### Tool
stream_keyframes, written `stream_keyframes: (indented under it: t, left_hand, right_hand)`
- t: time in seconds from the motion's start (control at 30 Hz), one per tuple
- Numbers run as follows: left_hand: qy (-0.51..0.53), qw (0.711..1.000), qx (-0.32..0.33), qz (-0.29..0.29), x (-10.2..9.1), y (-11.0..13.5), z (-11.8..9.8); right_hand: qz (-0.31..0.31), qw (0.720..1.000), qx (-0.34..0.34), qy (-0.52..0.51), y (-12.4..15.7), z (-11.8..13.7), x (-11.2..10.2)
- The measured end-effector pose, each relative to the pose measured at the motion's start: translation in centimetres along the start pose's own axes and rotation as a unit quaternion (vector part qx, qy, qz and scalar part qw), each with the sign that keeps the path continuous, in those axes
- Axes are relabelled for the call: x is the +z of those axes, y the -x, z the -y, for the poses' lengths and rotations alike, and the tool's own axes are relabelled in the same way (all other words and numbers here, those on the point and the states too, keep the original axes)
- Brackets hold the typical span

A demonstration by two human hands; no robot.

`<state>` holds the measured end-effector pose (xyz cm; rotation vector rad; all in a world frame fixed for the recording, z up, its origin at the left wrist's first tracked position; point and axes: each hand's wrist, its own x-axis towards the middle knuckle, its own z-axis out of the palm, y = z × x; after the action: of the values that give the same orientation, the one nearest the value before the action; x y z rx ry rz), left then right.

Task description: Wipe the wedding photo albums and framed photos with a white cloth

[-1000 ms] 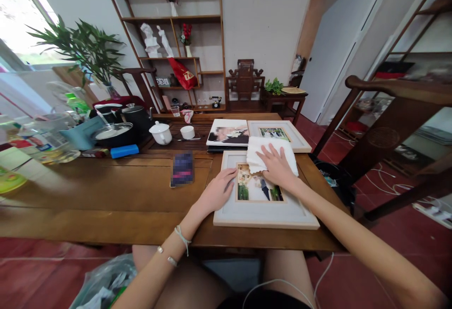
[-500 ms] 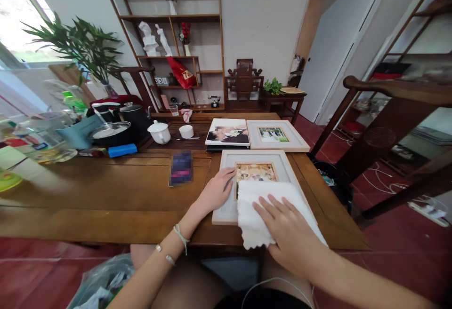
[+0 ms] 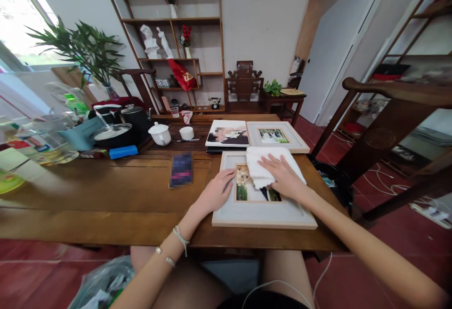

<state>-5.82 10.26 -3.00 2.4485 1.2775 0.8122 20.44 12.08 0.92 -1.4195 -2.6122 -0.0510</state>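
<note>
A light wooden picture frame (image 3: 226, 215) with a white mat and a small photo lies flat on the table in front of me. My left hand (image 3: 221, 190) rests on its left side, fingers stretched toward the inner photo border. Over the upper right of the frame, my right hand (image 3: 282, 173) holds a folded white cloth (image 3: 257, 158) pressed down, its fingers spread across the top. The cloth and hand hide part of the photo and the frame's upper edge.
Behind are a second picture frame (image 3: 300, 144) and a photo panel (image 3: 226, 132) on a dark item. Left of my hands lies a dark booklet-like item (image 3: 181, 170). A white lidded cup (image 3: 160, 133), small bowl (image 3: 187, 133) and blue box (image 3: 123, 151) stand farther back. A wooden chair (image 3: 381, 125) is at right.
My right hand has slid the white cloth away from me, from the frame's lower right to its upper part. The lower photo and near edge now show. My left hand stays put.
</note>
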Motion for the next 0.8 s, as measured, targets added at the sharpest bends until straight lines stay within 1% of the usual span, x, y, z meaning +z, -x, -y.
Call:
stream_keyframes:
  t: [0.07, 0.13, 0.2, 0.27, 0.37, 0.47, 0.6, 0.7, 0.8]
  left_hand:
    - [-0.001, 1.000, -0.001, 0.000, 0.0, 0.0, 0.0]
    - [-0.004, 1.000, -0.002, -0.001, 0.0, 0.1, 0.0]
    - [-0.004, 1.000, -0.001, -0.005, 0.0, 0.1, 0.0]
    - [-0.005, 1.000, -0.001, -0.011, 0.0, 0.1, -0.1]
    - [-0.008, 1.000, -0.004, -0.016, 0.1, 0.1, -0.2]
    - [-0.010, 1.000, -0.003, -0.015, 0.2, 0.1, -0.2]
    - [-0.011, 1.000, -0.006, -0.011, 0.3, 0.2, -0.1]
    - [-0.008, 1.000, -0.005, -0.013, 0.2, 0.1, -0.2]
    - [-0.010, 1.000, -0.005, -0.011, 0.2, 0.1, -0.3]
  right_hand:
    - [-0.023, 0.999, 0.026, 0.010, -1.6, -0.9, 0.2]
    - [-0.024, 0.998, 0.048, 0.027, -2.7, -1.0, 0.3]
    - [-0.008, 0.997, 0.059, 0.047, -3.1, -0.4, 0.4]
    - [0.012, 0.996, 0.056, 0.065, -2.7, 0.7, 0.1]
    - [0.046, 0.995, 0.040, 0.075, -0.5, 3.1, -0.9]
    - [0.080, 0.994, 0.036, 0.062, 3.0, 6.0, -2.5]
    - [0.109, 0.993, 0.009, 0.033, 7.7, 9.5, -4.3]
    - [0.118, 0.993, -0.017, 0.020, 9.7, 10.9, -4.4]
    - [0.089, 0.995, -0.034, 0.004, 9.9, 10.7, -3.2]
